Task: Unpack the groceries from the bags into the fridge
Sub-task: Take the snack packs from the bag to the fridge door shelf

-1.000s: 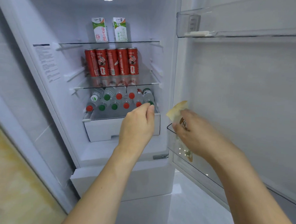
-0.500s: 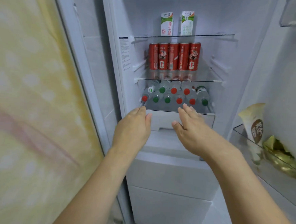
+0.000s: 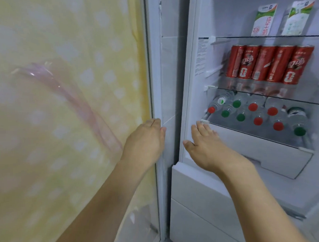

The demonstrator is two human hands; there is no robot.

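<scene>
- Both hands are seen empty: the left hand (image 3: 147, 136) is loosely curled with nothing in it, the right hand (image 3: 206, 146) is spread flat, fingers open.
- No grocery bags are shown in view; where they lie cannot be told, so a blind reach could be risked.
- The fridge (image 3: 188, 96) stands open just ahead of the right hand; the left hand is held beside its outer edge.
- The bottles (image 3: 258, 115) are laid loose under the glass shelf, above and right of the right hand; a nudge could set them rolling.
- The red cans (image 3: 269, 64) are packed tightly above, well clear; little room is left there.
- The milk cartons (image 3: 263, 20) are perched on top.
</scene>
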